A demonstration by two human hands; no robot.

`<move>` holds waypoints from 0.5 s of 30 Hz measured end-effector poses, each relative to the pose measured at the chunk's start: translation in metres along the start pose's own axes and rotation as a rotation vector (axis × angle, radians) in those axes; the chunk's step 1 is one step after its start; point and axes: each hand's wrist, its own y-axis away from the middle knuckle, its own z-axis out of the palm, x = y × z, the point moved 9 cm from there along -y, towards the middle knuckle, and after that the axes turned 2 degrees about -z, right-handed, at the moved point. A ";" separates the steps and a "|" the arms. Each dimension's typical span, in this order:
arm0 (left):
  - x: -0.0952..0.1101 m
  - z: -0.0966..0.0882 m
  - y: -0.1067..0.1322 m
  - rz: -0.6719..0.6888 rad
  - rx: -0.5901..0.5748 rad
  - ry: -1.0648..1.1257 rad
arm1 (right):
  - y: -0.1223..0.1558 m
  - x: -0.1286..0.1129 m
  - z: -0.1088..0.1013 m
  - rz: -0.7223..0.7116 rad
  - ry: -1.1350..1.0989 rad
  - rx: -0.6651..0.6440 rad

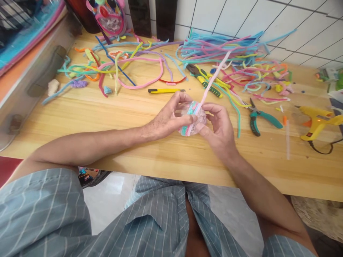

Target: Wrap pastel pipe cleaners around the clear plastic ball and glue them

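Between my two hands is a small clear plastic piece, perhaps a cut bottle part (184,132), wrapped with teal, pink and blue bands of pipe cleaner. A long pale pink pipe cleaner (214,76) runs up and away from its top. My left hand (174,116) is closed around the left side, thumb lying across the bands. On the right side, my right hand (218,126) grips the piece with its thumb in front and fingers behind. Beyond my hands lies a yellow utility knife (164,91).
A heap of pipe cleaners (219,48) lies along the tiled wall, with more strewn at left. Yellow-green pliers (206,82), teal pliers (258,117), a glue stick (288,139) and a yellow glue gun (318,121) are at right. A decorated clear figure (111,23) stands at the back.
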 end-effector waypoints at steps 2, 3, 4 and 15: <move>-0.003 -0.001 0.000 0.006 0.010 0.003 | 0.003 -0.006 0.004 -0.048 0.082 -0.018; -0.004 -0.001 0.000 0.012 0.016 0.004 | 0.004 -0.008 0.005 -0.068 0.112 -0.028; -0.004 -0.001 0.001 0.017 0.022 0.005 | 0.005 -0.010 0.006 -0.085 0.135 -0.038; 0.013 0.004 0.011 -0.057 0.032 0.033 | 0.014 -0.025 0.015 -0.370 0.379 -0.039</move>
